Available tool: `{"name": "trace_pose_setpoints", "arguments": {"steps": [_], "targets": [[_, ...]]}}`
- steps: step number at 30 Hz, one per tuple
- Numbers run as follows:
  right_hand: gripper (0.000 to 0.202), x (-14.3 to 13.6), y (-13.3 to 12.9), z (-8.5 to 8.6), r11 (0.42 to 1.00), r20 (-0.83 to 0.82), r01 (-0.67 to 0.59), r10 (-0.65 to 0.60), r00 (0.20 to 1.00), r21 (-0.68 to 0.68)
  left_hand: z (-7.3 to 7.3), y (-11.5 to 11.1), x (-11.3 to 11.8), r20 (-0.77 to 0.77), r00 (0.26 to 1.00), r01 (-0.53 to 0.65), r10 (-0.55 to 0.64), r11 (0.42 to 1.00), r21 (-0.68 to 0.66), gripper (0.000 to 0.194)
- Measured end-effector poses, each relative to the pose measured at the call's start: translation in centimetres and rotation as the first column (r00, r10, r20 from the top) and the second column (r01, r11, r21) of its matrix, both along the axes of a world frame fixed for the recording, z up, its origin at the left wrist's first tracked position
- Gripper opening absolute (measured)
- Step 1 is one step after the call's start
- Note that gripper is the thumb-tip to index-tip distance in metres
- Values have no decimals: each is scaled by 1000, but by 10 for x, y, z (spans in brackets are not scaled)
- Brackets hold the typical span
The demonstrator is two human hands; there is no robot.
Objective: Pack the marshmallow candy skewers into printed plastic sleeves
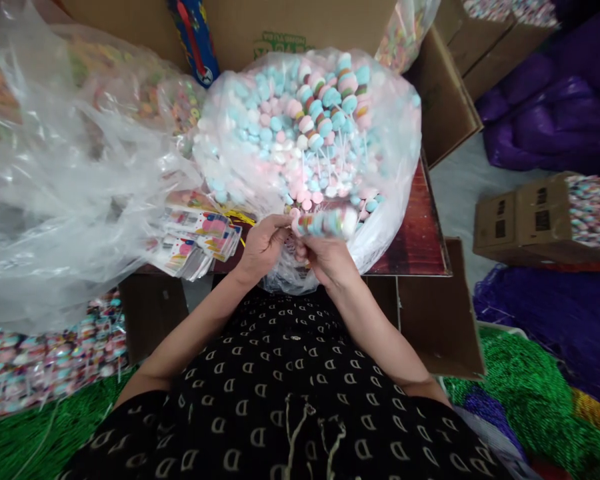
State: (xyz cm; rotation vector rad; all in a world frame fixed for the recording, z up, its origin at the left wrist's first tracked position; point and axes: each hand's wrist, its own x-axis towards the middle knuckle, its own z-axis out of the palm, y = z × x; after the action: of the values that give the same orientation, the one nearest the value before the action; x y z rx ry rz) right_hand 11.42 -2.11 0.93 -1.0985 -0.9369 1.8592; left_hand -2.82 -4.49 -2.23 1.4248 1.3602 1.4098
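Observation:
Both hands meet at the table's front edge, over the near rim of a clear bag of pastel candies point(260, 127). My left hand point(264, 248) pinches the left end of a candy skewer point(323, 223), by a pink piece. My right hand point(327, 257) is closed just under the same skewer, its fingers partly hidden and slightly blurred. The skewer lies sideways, with blue, white and pink pieces smeared by motion. Several finished candy skewers point(325, 110) with white sticks rest on top of the loose candies. Left of my left hand sit stacks of printed cards point(195, 243).
A large clear bag of ring candies point(130, 87) fills the left. Behind stands a cardboard box point(330, 23) with a blue packet point(195, 40) against it. Candy-filled cartons point(540, 213) and green strands point(520, 380) lie at the right.

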Motion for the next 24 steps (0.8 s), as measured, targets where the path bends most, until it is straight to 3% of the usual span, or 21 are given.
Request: {"name": "trace_pose_setpoints", "arguments": {"steps": [3,5,8,10,11,13,15,16,17,19,22,24], "targets": [[47,1,-8,7,988,-141,-112,98,985,-101,7,6,-6,30,989,143,-148,981,130,12],[46,2,-11,15,983,-134,-173,164,977,-58,18,9,-9,10,985,168,-173,970,176,18],[43,8,-3,29,984,-19,-100,104,994,149,41,3,-11,74,997,-23,7,976,218,32],[38,13,8,39,945,76,48,-76,994,324,53,-7,-13,183,965,-223,186,952,210,24],[35,16,12,44,909,117,109,-169,979,403,55,-11,-13,185,962,-230,199,959,163,19],[25,20,17,49,831,181,153,-289,940,535,53,-17,-13,160,984,-59,76,992,-109,46],[14,21,13,49,762,235,98,-315,919,640,45,-14,-11,296,949,223,-112,901,-372,65],[11,21,9,47,728,262,45,-303,916,684,42,-9,-10,394,906,332,-157,840,-429,72],[10,20,5,43,693,289,-17,-278,916,721,39,-2,-8,482,860,399,-169,812,-427,75],[13,19,-3,32,637,350,-139,-219,911,758,42,10,-8,582,804,383,-121,854,-351,76],[14,21,-2,14,607,430,-234,-198,881,760,60,18,-11,601,795,268,-80,935,-231,71],[12,25,5,6,595,445,-215,-270,854,774,69,13,-12,526,827,311,-199,941,-133,64]]}}
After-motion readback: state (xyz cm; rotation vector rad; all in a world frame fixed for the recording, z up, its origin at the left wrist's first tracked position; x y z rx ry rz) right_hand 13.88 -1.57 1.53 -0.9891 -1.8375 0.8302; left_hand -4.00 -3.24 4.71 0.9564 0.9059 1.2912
